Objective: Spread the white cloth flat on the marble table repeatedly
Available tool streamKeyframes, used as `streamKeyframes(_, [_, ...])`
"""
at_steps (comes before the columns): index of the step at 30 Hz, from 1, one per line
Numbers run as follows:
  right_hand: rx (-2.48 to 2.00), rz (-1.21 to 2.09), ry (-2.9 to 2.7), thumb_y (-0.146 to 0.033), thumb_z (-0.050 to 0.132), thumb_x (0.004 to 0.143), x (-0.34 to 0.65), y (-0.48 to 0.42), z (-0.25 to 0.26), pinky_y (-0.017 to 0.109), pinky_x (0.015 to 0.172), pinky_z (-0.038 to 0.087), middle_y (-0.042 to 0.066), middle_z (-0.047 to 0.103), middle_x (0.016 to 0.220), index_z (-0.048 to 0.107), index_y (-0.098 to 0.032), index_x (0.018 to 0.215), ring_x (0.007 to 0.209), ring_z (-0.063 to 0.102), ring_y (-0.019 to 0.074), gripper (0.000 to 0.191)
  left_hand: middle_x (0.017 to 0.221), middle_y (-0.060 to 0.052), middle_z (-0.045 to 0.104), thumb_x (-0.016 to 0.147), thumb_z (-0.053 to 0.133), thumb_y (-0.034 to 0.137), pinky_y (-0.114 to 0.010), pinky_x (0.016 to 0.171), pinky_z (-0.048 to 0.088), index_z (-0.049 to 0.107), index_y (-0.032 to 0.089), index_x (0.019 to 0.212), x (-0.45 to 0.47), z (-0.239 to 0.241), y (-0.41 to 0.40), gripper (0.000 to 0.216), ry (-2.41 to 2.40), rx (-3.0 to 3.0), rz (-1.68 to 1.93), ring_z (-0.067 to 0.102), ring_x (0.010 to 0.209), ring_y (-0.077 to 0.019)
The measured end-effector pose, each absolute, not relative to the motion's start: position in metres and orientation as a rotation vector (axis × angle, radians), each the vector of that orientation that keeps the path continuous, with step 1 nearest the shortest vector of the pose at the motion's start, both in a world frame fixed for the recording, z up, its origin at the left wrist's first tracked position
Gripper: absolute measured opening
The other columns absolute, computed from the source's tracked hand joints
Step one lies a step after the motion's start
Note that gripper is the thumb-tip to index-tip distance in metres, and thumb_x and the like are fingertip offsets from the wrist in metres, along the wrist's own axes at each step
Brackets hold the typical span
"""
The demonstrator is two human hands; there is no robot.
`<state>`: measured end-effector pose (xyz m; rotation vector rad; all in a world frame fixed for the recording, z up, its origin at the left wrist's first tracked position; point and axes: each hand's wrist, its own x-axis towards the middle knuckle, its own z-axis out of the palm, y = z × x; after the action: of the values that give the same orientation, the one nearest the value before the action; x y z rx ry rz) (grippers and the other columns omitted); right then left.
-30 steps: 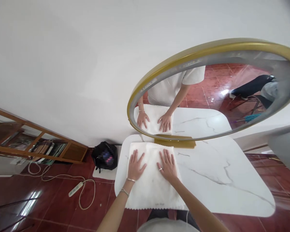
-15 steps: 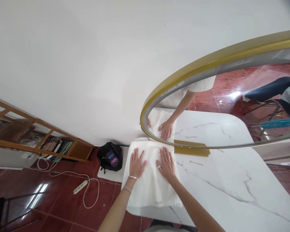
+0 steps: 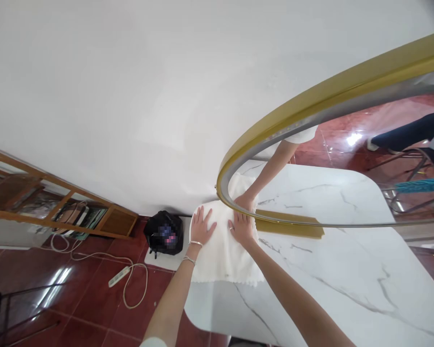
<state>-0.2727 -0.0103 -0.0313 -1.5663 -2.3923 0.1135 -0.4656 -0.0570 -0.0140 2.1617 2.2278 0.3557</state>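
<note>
A white cloth [image 3: 222, 262] with a scalloped edge lies spread on the white marbled table [image 3: 332, 299], near its left end. My left hand [image 3: 201, 229] rests flat on the cloth's left side, fingers stretched and spread. On the cloth's right side lies my right hand [image 3: 243, 231], palm down with the thumb out; its fingertips are partly hidden behind the mirror's rim. The gold-framed mirror [image 3: 282, 120] stands on a gold base [image 3: 289, 226] just right of the cloth, and my right arm is reflected in it.
A black bag [image 3: 164, 233] sits left of the table against the white wall. On the red tiled floor lies a power strip [image 3: 119, 277] with a looping white cable. A wooden shelf [image 3: 119, 221] stands at the left. The mirror reflects a seated person's leg.
Both hands have slid the cloth away from me toward the wall, baring more of the table's near edge. My right hand has gone partly behind the mirror's rim.
</note>
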Motion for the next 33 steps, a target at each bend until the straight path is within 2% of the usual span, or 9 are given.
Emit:
streamKeyframes(3, [-1.363, 0.113, -2.442, -0.036, 0.036, 0.094, -0.267, -0.033, -0.031, 0.05, 0.108, 0.024, 0.017, 0.039, 0.144, 0.04, -0.009, 0.139, 0.134, 0.03, 0.0313, 0.052, 0.157, -0.008, 0.015, 0.09, 0.048, 0.043, -0.044, 0.111, 0.031, 0.035, 0.023, 0.143, -0.475, -0.015, -0.089, 0.058, 2.223, 2.121, 0.409, 0.021, 0.141, -0.03])
streamKeyframes(7, [-1.176, 0.136, -2.475, -0.032, 0.037, 0.094, -0.252, -0.083, -0.032, 0.042, 0.103, 0.034, 0.012, 0.054, 0.13, 0.054, -0.017, 0.129, 0.123, 0.043, 0.0262, 0.041, 0.158, -0.004, 0.003, 0.093, 0.045, 0.038, -0.046, 0.109, 0.032, 0.021, 0.029, 0.147, -0.464, -0.014, -0.157, 0.06, 2.283, 2.104, 0.5, 0.018, 0.142, -0.0289])
streamKeyframes(9, [-1.15, 0.131, -2.484, -0.03, 0.039, 0.094, -0.24, -0.111, -0.032, 0.042, 0.103, 0.034, 0.011, 0.054, 0.131, 0.055, -0.021, 0.127, 0.124, 0.043, 0.0256, 0.038, 0.158, -0.002, 0.002, 0.094, 0.043, 0.035, -0.046, 0.11, 0.032, 0.018, 0.033, 0.148, -0.449, -0.012, -0.2, 0.06, 2.342, 2.093, 0.495, 0.018, 0.142, -0.0278])
streamKeyframes(11, [-1.123, 0.119, -2.5, -0.029, 0.04, 0.094, -0.225, -0.137, -0.03, 0.043, 0.106, 0.031, 0.01, 0.047, 0.139, 0.052, -0.022, 0.132, 0.132, 0.036, 0.0262, 0.04, 0.158, -0.002, 0.006, 0.093, 0.043, 0.033, -0.046, 0.111, 0.029, 0.018, 0.032, 0.148, -0.432, -0.011, -0.243, 0.06, 2.374, 2.098, 0.425, 0.02, 0.142, -0.0278])
streamKeyframes(15, [-1.094, 0.15, -2.573, -0.04, 0.043, 0.092, -0.188, -0.17, -0.025, 0.045, 0.111, 0.024, 0.009, 0.027, 0.152, 0.028, -0.022, 0.147, 0.14, 0.023, 0.027, 0.059, 0.157, -0.007, 0.01, 0.088, 0.05, 0.037, -0.047, 0.112, 0.024, 0.021, 0.027, 0.148, -0.396, -0.009, -0.293, 0.067, 2.349, 2.129, 0.279, 0.02, 0.141, -0.0315])
streamKeyframes(21, [-1.333, 0.03, -2.449, -0.043, 0.041, 0.093, -0.129, -0.17, -0.034, 0.047, 0.11, 0.025, 0.009, 0.022, 0.154, 0.015, -0.024, 0.15, 0.14, 0.024, 0.0269, 0.066, 0.157, -0.011, 0.005, 0.088, 0.05, 0.044, -0.048, 0.112, 0.022, 0.021, 0.023, 0.148, -0.345, -0.009, -0.249, 0.071, 2.145, 2.258, 0.344, 0.015, 0.142, -0.0339])
streamKeyframes(26, [-1.461, -0.027, -2.32, -0.043, 0.036, 0.094, -0.105, -0.16, -0.041, 0.05, 0.109, 0.026, 0.008, 0.02, 0.155, 0.012, -0.026, 0.15, 0.14, 0.023, 0.0279, 0.063, 0.157, -0.008, 0.002, 0.086, 0.052, 0.048, -0.047, 0.112, 0.021, 0.019, 0.027, 0.148, -0.33, -0.014, -0.208, 0.074, 1.937, 2.313, 0.418, 0.012, 0.143, -0.0323])
streamKeyframes(30, [-1.441, -0.02, -2.28, -0.037, 0.038, 0.094, -0.128, -0.161, -0.043, 0.053, 0.108, 0.028, 0.011, 0.023, 0.153, 0.014, -0.024, 0.15, 0.14, 0.022, 0.0305, 0.062, 0.157, -0.006, 0.006, 0.086, 0.053, 0.044, -0.044, 0.111, 0.023, 0.022, 0.029, 0.147, -0.357, -0.016, -0.209, 0.07, 1.948, 2.349, 0.405, 0.017, 0.142, -0.0294])
streamKeyframes(33, [-1.351, 0.017, -2.264, -0.031, 0.042, 0.093, -0.163, -0.163, -0.05, 0.05, 0.101, 0.038, 0.015, 0.036, 0.144, 0.023, -0.022, 0.148, 0.134, 0.032, 0.0315, 0.059, 0.157, -0.006, 0.011, 0.088, 0.051, 0.042, -0.042, 0.111, 0.023, 0.025, 0.029, 0.146, -0.388, -0.015, -0.22, 0.065, 2.058, 2.333, 0.395, 0.02, 0.142, -0.0284])
